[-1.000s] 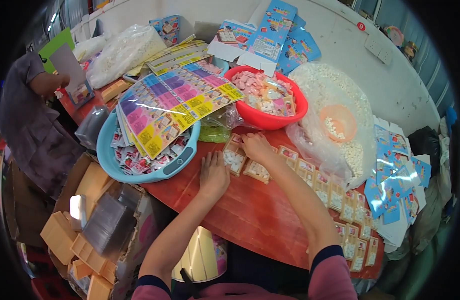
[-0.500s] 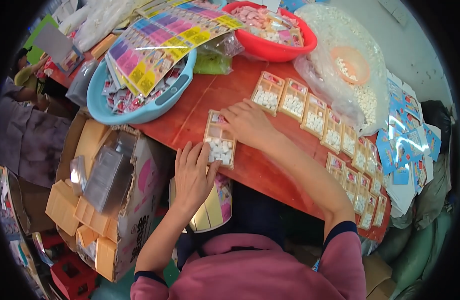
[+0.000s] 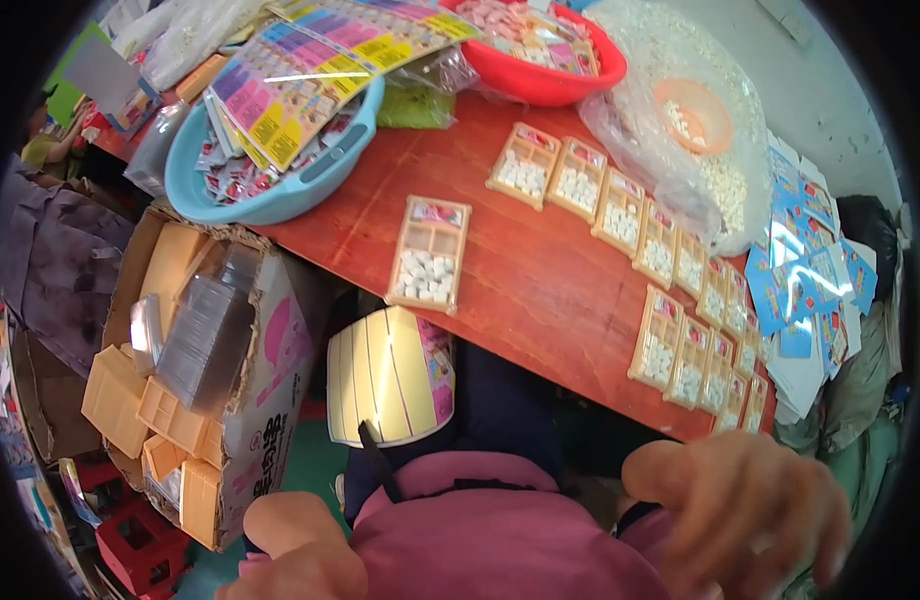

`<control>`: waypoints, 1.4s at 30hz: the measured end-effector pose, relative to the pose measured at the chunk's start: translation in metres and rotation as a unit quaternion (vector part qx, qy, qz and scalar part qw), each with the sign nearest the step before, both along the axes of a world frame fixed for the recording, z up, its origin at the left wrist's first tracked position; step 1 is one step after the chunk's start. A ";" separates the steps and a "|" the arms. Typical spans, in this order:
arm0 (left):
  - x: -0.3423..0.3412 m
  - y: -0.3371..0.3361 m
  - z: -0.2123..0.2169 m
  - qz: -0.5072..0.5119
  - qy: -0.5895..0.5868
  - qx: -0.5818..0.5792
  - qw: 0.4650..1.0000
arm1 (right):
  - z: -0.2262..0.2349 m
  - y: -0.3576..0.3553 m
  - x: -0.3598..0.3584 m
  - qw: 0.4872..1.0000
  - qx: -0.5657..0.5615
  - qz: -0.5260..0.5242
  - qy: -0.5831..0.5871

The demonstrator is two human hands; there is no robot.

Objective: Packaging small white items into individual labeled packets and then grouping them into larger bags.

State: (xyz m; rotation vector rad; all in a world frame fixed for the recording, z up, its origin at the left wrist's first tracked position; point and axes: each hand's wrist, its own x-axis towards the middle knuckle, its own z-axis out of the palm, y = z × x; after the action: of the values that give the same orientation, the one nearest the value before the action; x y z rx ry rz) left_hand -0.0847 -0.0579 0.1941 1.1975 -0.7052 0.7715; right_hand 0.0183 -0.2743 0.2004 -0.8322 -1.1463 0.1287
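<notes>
A small orange compartment tray (image 3: 428,255) stands alone near the table's front edge, with white pellets in its near section and a red-and-white packet at the far end; neither hand touches it. My right hand (image 3: 750,510) hangs in the air off the table's front right edge, blurred, its fingers loosely apart with nothing visible in them. Low at the picture's bottom edge is my left hand (image 3: 300,572), its fingers cut off from view. Several similar filled trays (image 3: 620,212) line the right side of the table, a nearer row (image 3: 656,340) closest to my right hand.
A blue basin (image 3: 325,180) holds packets under printed sheets (image 3: 300,85). Behind are a red basin (image 3: 600,75) and a clear bag of white pellets (image 3: 725,185) with an orange bowl (image 3: 695,118). A carton (image 3: 270,350) of orange trays stands left; yellow-backed sheets (image 3: 390,380) lie on my lap.
Both hands have let go of the lone tray and drawn back toward me, the right one swinging out to the right. The tray stays on the table; the view has shifted slightly.
</notes>
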 end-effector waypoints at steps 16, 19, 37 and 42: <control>-0.016 0.016 0.000 -0.146 -0.057 -0.078 0.985 | 0.002 0.025 -0.033 0.983 0.154 -0.090 -0.044; -0.020 0.022 -0.027 -0.020 -0.003 -0.117 0.993 | -0.015 0.027 -0.034 0.987 0.121 -0.105 0.011; 0.034 0.080 -0.221 0.170 0.487 0.307 0.800 | -0.248 0.060 -0.037 0.839 -0.484 -0.164 -0.185; 0.027 0.088 -0.212 0.195 0.564 0.307 0.741 | -0.233 0.074 -0.017 0.859 -0.433 -0.214 -0.169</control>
State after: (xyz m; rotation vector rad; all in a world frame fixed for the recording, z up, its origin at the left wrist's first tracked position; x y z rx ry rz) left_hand -0.0572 0.0304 -0.0182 2.1385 0.3904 -0.0187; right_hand 0.0017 -0.2008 -0.0328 -1.9620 -1.1916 0.1313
